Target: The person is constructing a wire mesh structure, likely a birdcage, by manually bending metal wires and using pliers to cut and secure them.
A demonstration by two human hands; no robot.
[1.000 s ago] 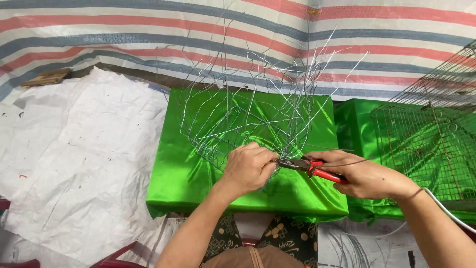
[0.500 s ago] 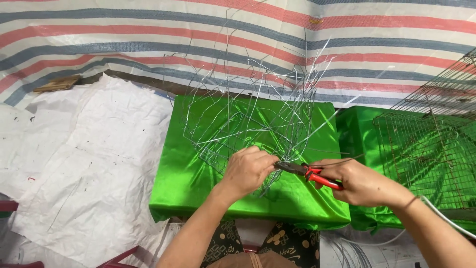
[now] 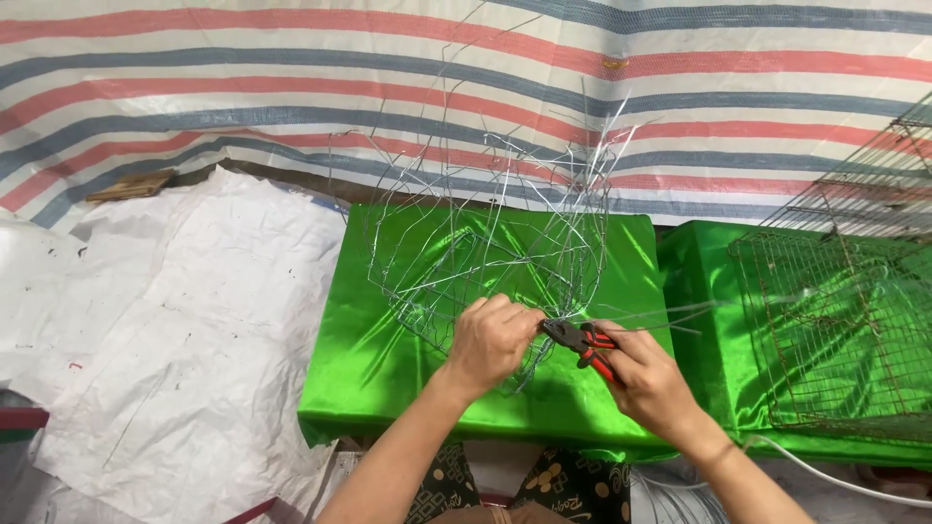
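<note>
Near the front edge of the green counter, the left hand pinches the wire frame while the right hand, clamped on red pliers, could slip, letting springy wire ends whip toward fingers.

Left hand pinches wire tangle; right hand grips red pliers.

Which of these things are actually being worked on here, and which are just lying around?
In use:
- left hand gripping the wire tangle
- right hand holding red-handled pliers at the wire
- green-covered block under the work

Lying about:
- rusty wire mesh racks on the second green block
- white sheet
- striped tarp
- wooden piece
- white cable
</note>
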